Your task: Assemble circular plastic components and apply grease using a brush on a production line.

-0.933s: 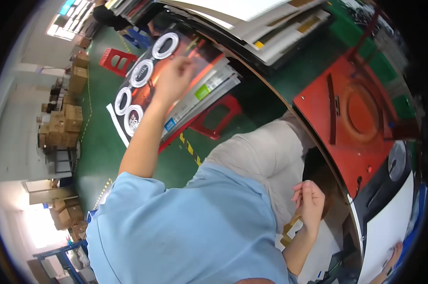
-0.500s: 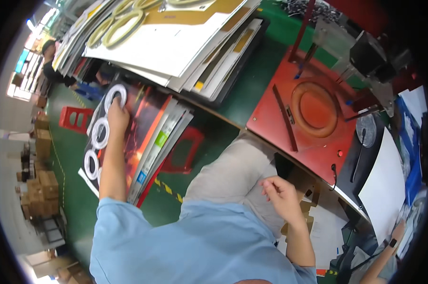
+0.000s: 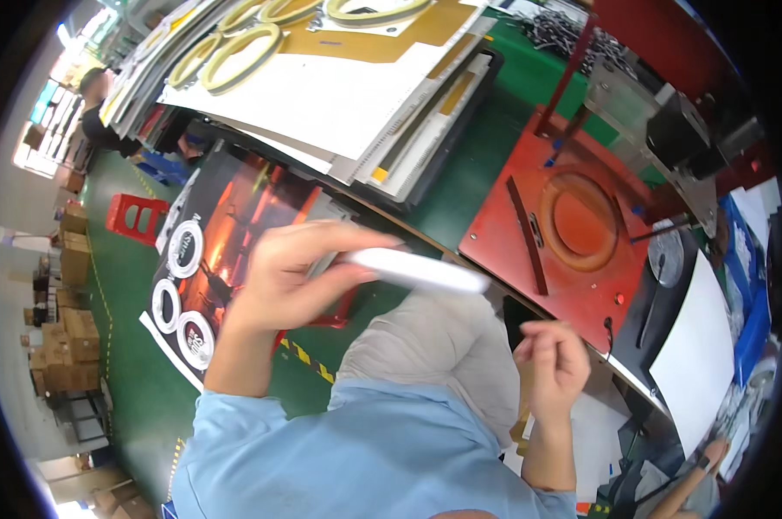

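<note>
My left hand (image 3: 300,272) pinches a white ring (image 3: 421,270) between thumb and fingers. The ring appears edge-on and a little blurred, held in front of me above my lap. Empty, my right hand (image 3: 557,363) hovers by the front edge of the workbench with loosely bent fingers. Beyond it lies the red base plate (image 3: 495,246) of a press-like fixture, with a round orange-brown ring seat (image 3: 554,216) on it. Left of my left forearm, several similar white rings (image 3: 197,246) lie on a dark sheet with a fiery print (image 3: 248,195).
A tall stack of white boards (image 3: 322,104) with yellowish rings (image 3: 251,67) on top stands at the far left. A dark press head (image 3: 681,121) overhangs the plate. Red stools (image 3: 131,221) and cartons (image 3: 71,346) are at left. Another person's arm (image 3: 689,484) shows lower right.
My left hand has lifted a white ring off the printed sheet and carried it right, in front of me. My right hand has moved slightly right.
</note>
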Demonstrator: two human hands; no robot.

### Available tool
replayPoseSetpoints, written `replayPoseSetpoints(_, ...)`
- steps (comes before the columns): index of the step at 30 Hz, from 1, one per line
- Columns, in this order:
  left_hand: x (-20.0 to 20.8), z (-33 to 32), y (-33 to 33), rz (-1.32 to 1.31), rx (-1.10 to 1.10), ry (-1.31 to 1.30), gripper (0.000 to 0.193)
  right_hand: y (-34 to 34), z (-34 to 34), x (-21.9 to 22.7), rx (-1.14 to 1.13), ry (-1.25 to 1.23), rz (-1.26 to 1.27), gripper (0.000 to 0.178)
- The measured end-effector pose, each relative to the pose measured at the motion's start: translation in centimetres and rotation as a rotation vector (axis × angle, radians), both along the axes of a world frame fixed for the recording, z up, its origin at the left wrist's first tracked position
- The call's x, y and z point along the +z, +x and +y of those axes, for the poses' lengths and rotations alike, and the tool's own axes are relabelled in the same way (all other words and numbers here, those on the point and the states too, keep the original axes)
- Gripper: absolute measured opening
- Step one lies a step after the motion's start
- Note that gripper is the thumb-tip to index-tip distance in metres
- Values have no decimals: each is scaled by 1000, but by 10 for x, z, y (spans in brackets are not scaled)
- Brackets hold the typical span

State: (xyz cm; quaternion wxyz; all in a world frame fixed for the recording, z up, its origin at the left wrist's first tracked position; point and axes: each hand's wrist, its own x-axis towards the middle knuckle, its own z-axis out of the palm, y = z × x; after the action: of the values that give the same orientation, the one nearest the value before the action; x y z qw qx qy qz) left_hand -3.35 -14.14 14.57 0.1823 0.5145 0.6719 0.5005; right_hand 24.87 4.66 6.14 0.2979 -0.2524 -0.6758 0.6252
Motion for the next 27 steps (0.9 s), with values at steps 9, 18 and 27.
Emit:
replayPoseSetpoints(9,-67,154,55,541,-211,360,27,-14,29,33,-314,826,-186,21)
replayPoseSetpoints(18,-69,163,55,489,-307,315,29,-38,55,16,-122,1064,-541,51)
replayPoseSetpoints(27,81,69,-57,878,386,398,17,-11,27,28,28,1125,-669,66)
